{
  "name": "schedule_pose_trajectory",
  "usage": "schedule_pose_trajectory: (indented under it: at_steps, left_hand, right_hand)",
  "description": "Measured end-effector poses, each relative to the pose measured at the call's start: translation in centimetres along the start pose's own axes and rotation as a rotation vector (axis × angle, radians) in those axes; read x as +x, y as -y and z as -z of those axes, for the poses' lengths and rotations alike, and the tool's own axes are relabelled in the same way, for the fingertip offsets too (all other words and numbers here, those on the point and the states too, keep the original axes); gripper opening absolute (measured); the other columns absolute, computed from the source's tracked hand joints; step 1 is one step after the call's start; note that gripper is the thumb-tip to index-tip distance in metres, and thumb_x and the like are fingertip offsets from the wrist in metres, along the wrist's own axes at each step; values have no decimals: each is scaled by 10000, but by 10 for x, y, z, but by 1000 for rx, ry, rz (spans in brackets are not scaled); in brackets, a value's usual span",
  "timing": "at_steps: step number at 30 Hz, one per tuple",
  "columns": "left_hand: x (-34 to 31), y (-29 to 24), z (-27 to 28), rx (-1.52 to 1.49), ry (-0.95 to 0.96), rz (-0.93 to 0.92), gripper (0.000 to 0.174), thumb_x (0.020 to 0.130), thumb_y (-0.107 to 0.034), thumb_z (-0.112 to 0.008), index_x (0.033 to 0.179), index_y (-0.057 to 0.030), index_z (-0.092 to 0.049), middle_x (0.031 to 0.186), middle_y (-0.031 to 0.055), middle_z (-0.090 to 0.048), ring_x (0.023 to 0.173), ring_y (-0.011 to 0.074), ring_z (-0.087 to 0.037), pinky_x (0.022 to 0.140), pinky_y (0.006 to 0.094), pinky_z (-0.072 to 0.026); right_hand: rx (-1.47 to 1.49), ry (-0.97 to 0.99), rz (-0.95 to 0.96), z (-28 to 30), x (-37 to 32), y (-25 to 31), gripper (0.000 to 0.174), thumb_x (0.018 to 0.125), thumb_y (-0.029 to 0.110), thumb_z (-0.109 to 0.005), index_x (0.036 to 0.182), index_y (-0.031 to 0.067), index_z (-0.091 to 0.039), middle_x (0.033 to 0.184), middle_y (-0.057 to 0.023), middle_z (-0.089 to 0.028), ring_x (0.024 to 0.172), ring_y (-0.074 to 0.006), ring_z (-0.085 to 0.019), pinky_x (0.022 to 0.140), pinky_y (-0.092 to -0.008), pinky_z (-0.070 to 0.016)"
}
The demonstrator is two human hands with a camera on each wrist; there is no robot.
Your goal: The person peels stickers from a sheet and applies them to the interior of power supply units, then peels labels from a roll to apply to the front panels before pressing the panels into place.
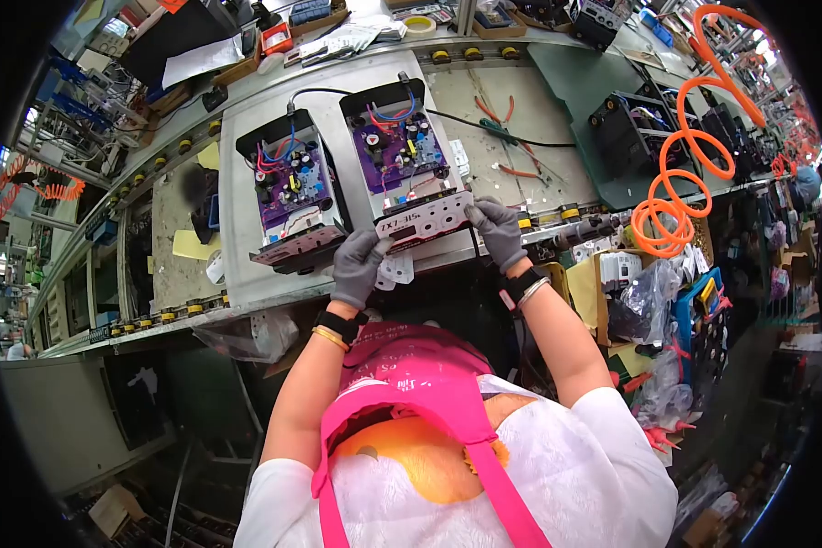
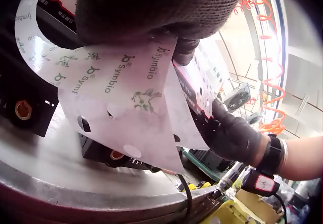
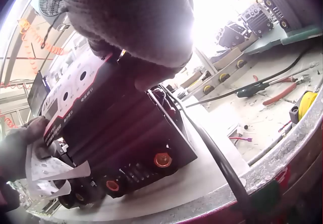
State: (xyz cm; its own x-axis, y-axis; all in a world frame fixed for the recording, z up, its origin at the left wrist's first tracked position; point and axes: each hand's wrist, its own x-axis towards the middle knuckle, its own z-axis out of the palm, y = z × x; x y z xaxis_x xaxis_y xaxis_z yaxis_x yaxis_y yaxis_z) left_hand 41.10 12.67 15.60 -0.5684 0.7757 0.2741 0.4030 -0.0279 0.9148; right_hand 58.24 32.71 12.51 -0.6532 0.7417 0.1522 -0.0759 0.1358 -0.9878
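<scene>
A white panel sticker (image 1: 426, 219), printed ZX7-315 and with round holes, is stretched between both hands at the front of the right-hand black machine (image 1: 395, 137). My gloved left hand (image 1: 356, 267) pinches the sticker's left end. Curled backing paper (image 2: 121, 82) with green print hangs under that hand. At the other end, my gloved right hand (image 1: 496, 232) pinches the sticker by its corner. In the right wrist view the sticker lies along the upper edge of the machine's dark front, with copper-coloured sockets (image 3: 162, 160) below.
A second open machine (image 1: 292, 173) with a purple board stands to the left. Red-handled pliers (image 1: 495, 114) and a black cable (image 1: 539, 142) lie at the right. An orange coiled hose (image 1: 671, 205) hangs there, near a green board (image 1: 557, 82) bearing finished-looking black units.
</scene>
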Motion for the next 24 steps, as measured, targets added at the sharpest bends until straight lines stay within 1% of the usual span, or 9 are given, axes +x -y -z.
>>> schedule_pose_trajectory:
  at_steps: [8,14,17,20,24]
  left_hand:
    - [1,1,0,26,-1,-4,127,823,-119,-652,859,2,-632,722,84,-549,663,179,-516,618,282,-417]
    - [0,3,2,58,12,-22,120,814,-102,-661,856,5,-628,717,76,-536,651,178,-511,607,282,-413]
    - [1,5,0,39,-9,-56,117,815,-94,-660,858,9,-626,716,70,-531,654,163,-509,606,276,-411]
    - [0,3,-3,-29,-35,-23,118,822,-95,-656,865,11,-626,720,66,-533,658,147,-506,609,268,-411]
    - [0,5,-2,-37,-27,-10,123,826,-100,-655,873,11,-627,727,63,-540,665,138,-509,617,261,-414]
  right_hand:
    - [-26,-20,-1,-1,0,2,152,811,100,-687,907,-17,-678,858,-32,-613,780,-88,-558,700,-216,-451]
    - [27,-23,28,-2,-1,1,156,824,110,-671,918,-15,-675,863,-39,-613,788,-95,-558,704,-221,-445]
    - [-2,-14,26,-3,-1,7,162,835,124,-659,913,-18,-672,849,-40,-608,780,-100,-557,697,-225,-440]
    - [-16,-11,47,-4,1,6,168,841,135,-654,902,-21,-668,833,-39,-602,763,-100,-552,683,-227,-433]
    - [-20,-17,32,-4,1,6,169,844,139,-652,888,-23,-665,819,-35,-598,748,-98,-545,675,-227,-428]
